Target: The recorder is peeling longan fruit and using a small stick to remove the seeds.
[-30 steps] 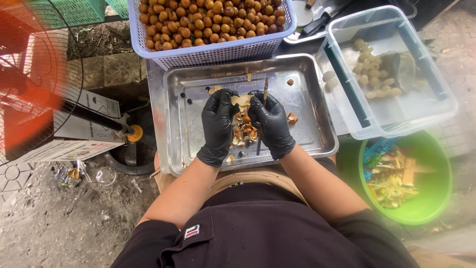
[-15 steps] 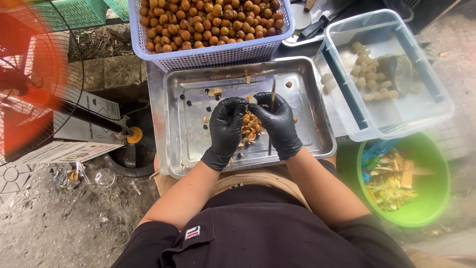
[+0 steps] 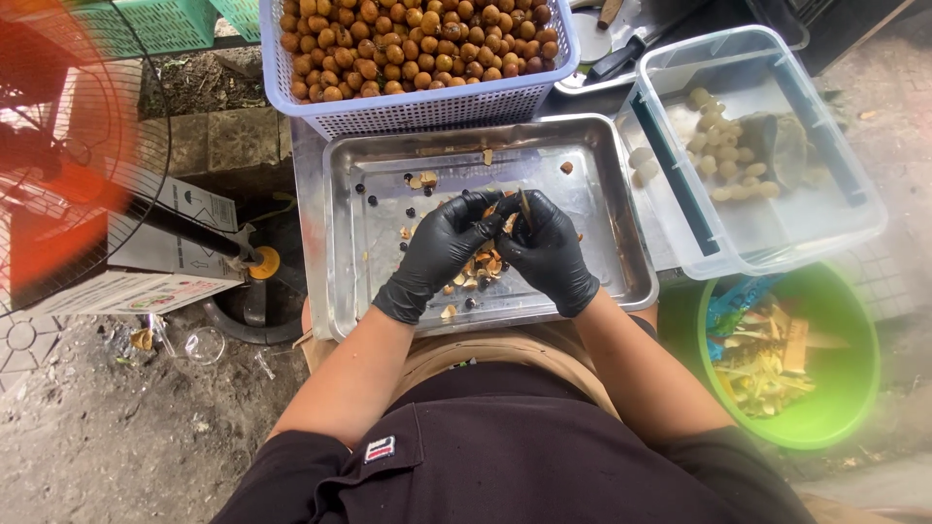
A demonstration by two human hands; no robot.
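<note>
Hands in black gloves meet over the steel tray (image 3: 602, 243). The left hand (image 3: 442, 247) curls its fingers around a small brown fruit (image 3: 507, 221), held above a heap of peel scraps (image 3: 481, 267). The right hand (image 3: 549, 247) is clenched on a thin stick (image 3: 525, 206), which seems to point away from the body, its long axis near upright in view. A white cardboard box (image 3: 160, 262) with dark markings lies left, beside the tray.
</note>
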